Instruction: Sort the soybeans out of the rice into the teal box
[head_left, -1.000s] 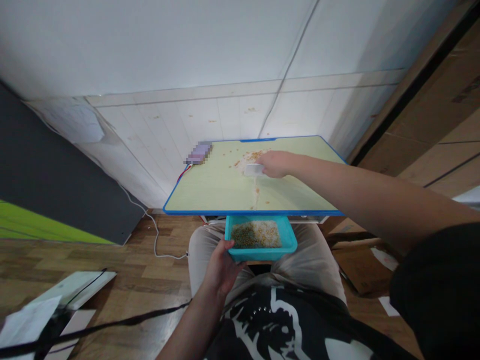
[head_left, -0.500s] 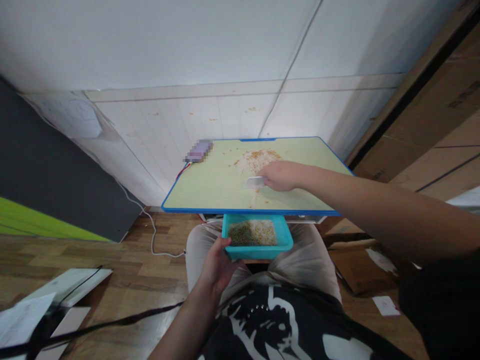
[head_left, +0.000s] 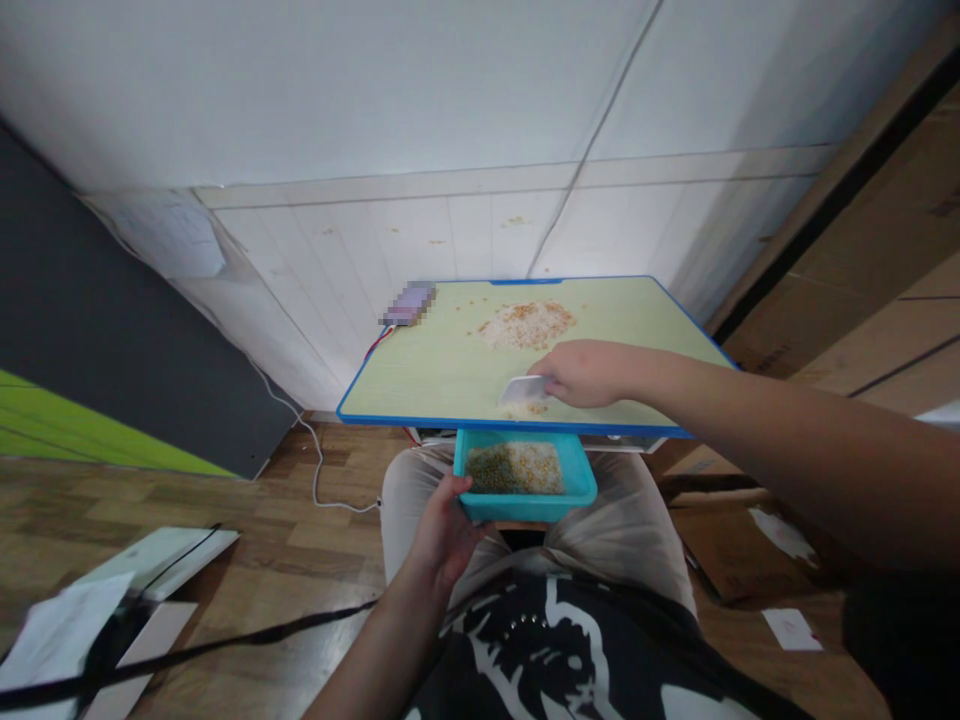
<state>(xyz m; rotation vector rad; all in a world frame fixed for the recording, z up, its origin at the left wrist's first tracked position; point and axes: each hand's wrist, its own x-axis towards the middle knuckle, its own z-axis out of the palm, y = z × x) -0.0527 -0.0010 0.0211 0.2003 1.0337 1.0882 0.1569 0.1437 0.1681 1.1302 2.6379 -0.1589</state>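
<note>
My right hand (head_left: 585,373) grips a white scraper (head_left: 523,388), its blade low over the table near the front edge. A small streak of grains (head_left: 529,409) lies along the blade. Farther back is a pile of white and orange grains (head_left: 527,325), with a few stray bits around it. My left hand (head_left: 448,525) holds the left front corner of a turquoise tray (head_left: 585,485), thumb on the rim and fingers underneath. Held below the table's front edge over my lap, the tray contains green grains (head_left: 489,470) on the left and pale and yellow ones (head_left: 538,467) on the right.
The pale green table (head_left: 420,375) has a blue rim and stands against the white wall. A blurred purple object (head_left: 410,304) with a red cord lies at its back left corner. Cardboard boxes (head_left: 862,300) stand on the right; a white cable (head_left: 319,470) runs over the floor.
My right hand has drawn the scraper toward the table's front edge, bringing a small streak of grains along. My left hand still holds the tray. The view has shifted slightly.
</note>
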